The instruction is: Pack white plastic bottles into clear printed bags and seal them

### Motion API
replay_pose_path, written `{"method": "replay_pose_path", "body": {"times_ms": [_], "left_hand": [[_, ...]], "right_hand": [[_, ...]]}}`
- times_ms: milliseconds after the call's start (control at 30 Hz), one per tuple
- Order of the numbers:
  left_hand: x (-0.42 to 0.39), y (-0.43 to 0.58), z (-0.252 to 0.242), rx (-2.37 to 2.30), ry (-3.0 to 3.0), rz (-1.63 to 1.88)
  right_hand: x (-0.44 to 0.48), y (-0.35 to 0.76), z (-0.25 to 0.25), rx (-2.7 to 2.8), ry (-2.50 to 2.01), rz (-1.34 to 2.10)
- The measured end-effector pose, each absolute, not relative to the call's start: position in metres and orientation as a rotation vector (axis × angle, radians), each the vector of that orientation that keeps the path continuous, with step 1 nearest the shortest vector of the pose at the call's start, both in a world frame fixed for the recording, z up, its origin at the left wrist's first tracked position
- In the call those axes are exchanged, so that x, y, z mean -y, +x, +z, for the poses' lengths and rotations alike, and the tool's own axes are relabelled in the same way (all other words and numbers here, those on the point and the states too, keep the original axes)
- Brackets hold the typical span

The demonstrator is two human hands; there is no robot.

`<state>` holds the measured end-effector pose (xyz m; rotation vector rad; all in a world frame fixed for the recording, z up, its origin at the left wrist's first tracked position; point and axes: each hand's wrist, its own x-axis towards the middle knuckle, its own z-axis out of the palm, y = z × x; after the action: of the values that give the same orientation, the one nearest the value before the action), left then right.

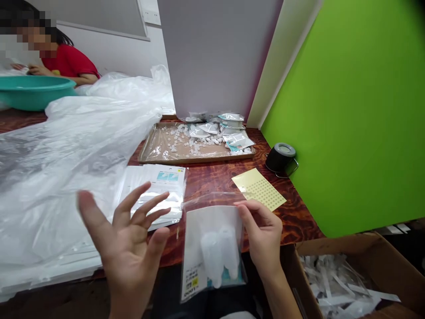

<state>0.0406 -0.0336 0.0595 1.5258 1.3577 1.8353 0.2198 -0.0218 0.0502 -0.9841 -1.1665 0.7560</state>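
The right hand (262, 235) pinches the top edge of a clear plastic bag (212, 212), which hangs in front of the table edge with two white plastic bottles (219, 257) and a printed card (191, 274) inside. The left hand (124, 248) holds nothing, its fingers spread wide, near a stack of packets (159, 190) on the wooden table (212, 184). A sheet of yellow dot stickers (259, 188) lies just beyond the right hand.
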Motion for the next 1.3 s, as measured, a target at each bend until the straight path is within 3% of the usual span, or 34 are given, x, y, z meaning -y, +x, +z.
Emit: {"method": "replay_pose_path", "body": {"times_ms": [267,567,800,1300], "left_hand": [[0.035,0.051,0.031,-1.336,0.792,1.604],[0.035,0.056,0.036,-1.256,0.890,1.656],[0.037,0.057,0.033,-1.275,0.750,1.731],[0.038,0.051,0.023,-1.427,0.807,1.761]], "right_hand": [[0.029,0.208,0.031,0.941,-1.105,0.956],[0.032,0.203,0.027,0.881,-1.121,0.985],[0.036,0.193,0.027,0.830,-1.129,0.794],[0.029,0.196,0.015,0.914,-1.085,1.142]]}}
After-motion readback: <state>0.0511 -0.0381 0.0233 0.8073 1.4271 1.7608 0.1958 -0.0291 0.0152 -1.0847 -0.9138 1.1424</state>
